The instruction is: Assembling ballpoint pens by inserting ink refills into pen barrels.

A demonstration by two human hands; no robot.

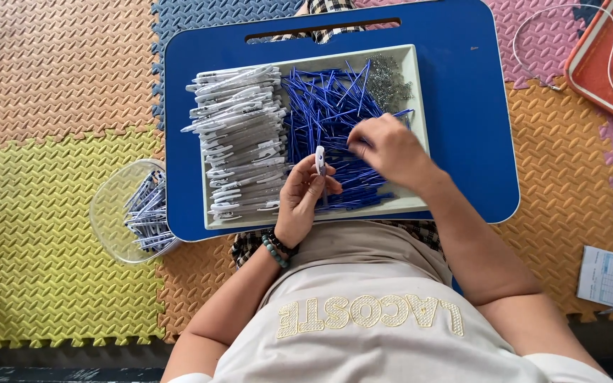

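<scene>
Left hand (305, 198) upright, right hand (388, 149) pinching.

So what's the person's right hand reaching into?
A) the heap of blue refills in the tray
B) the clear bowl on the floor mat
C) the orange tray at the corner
A: the right hand rests on the blue refills in the pale tray, far from bowl and orange tray.

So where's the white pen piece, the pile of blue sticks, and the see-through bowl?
white pen piece (320, 159), head view, its upper end above the fingers.
blue sticks (324, 113), head view, middle of the pile.
see-through bowl (111, 213), head view, its bare left side.
</scene>
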